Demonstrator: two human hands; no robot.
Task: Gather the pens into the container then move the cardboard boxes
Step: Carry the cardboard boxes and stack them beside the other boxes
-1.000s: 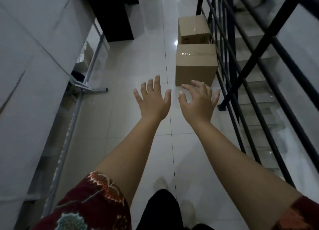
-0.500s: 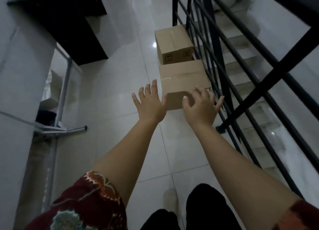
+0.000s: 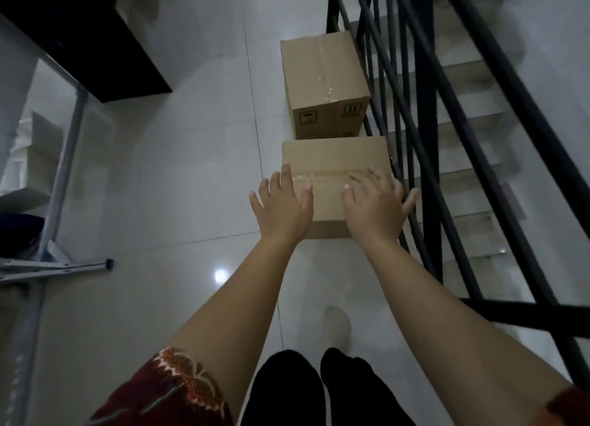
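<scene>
Head view, landing beside stair railing (image 3: 424,144). Item 1: near cardboard box (image 3: 332,157), taped seam across top, on tiled floor (image 3: 178,170), tight against railing. Item 2: far cardboard box (image 3: 322,84), just behind, tape lengthwise, handling marks on near face. Left hand (image 3: 282,207), right hand (image 3: 373,205): fingers spread, empty, over near box, one toward each side; contact uncertain. Judged: two-handed lift prepared, nearer box first since it blocks other. Pens, container: not in view.
</scene>
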